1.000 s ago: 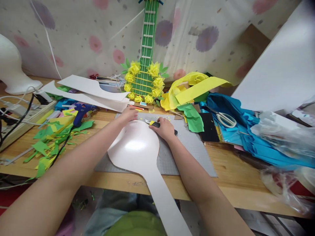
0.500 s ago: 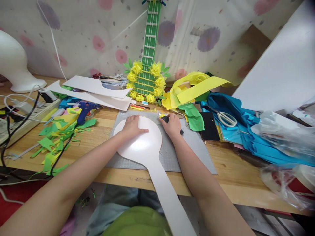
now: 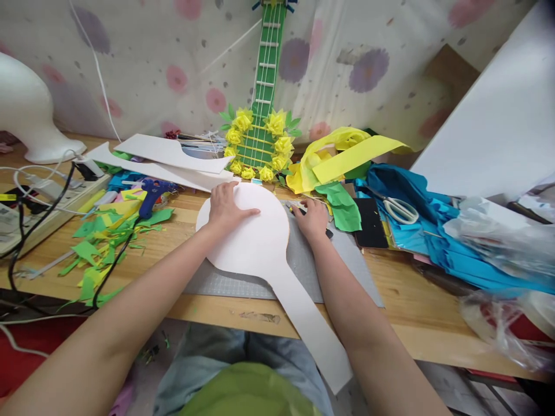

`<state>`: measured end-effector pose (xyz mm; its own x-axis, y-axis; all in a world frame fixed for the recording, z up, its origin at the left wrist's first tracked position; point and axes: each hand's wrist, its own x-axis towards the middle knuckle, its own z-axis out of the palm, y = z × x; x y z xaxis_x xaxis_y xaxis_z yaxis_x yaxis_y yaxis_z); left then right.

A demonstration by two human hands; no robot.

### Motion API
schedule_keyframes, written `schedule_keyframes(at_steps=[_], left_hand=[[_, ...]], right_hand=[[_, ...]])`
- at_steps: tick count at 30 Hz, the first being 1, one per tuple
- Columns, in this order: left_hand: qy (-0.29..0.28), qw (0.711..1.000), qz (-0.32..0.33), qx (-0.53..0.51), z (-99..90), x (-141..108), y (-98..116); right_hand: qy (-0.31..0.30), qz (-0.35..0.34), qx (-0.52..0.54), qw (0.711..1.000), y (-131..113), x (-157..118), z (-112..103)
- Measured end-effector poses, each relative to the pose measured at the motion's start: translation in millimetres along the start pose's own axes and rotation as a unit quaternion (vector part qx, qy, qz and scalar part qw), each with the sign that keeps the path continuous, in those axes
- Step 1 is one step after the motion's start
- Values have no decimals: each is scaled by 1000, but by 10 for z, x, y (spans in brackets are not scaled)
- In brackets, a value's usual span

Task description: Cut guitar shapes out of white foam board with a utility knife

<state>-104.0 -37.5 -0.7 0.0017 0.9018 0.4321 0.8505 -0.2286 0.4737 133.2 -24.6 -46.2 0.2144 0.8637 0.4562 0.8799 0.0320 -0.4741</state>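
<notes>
A white board (image 3: 247, 242) with a rounded body and a long neck lies partly on the grey cutting mat (image 3: 347, 266); its neck sticks out past the table's front edge, towards the lower right. My left hand (image 3: 228, 209) rests on the upper left of the rounded part, fingers near its top edge and thumb spread out to the right. Just right of the board, my right hand (image 3: 311, 216) is closed around a black and yellow utility knife (image 3: 328, 233), low over the mat. Most of the knife is hidden by the hand.
Behind stands a green paper guitar (image 3: 260, 138) with yellow flowers. White offcuts (image 3: 162, 159), a blue glue gun (image 3: 151, 195) and green scraps (image 3: 89, 251) are left; yellow paper (image 3: 355, 159), scissors (image 3: 401, 210) and blue paper (image 3: 459, 260) are right.
The board has shifted up and turned, its neck end swinging up into view, with my left hand still on it. My right hand, with the knife, has moved slightly right.
</notes>
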Motion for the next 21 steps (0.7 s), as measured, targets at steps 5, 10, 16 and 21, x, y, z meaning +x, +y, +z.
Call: schedule_keyframes(at_steps=[5, 10, 16, 21], left_hand=[[18, 1000, -23, 4, -105, 50, 49], [75, 994, -44, -68, -143, 129, -7], [63, 899, -164, -402, -83, 222, -104], [-4, 791, -278, -545, -185, 38, -181]], right_hand=[[-227, -7, 315, 922, -344, -33, -237], [-305, -23, 374, 876, -553, 143, -530], [-126, -163, 193, 959, -700, 808, -1062], [-117, -333, 118, 928, -1006, 587, -1294]])
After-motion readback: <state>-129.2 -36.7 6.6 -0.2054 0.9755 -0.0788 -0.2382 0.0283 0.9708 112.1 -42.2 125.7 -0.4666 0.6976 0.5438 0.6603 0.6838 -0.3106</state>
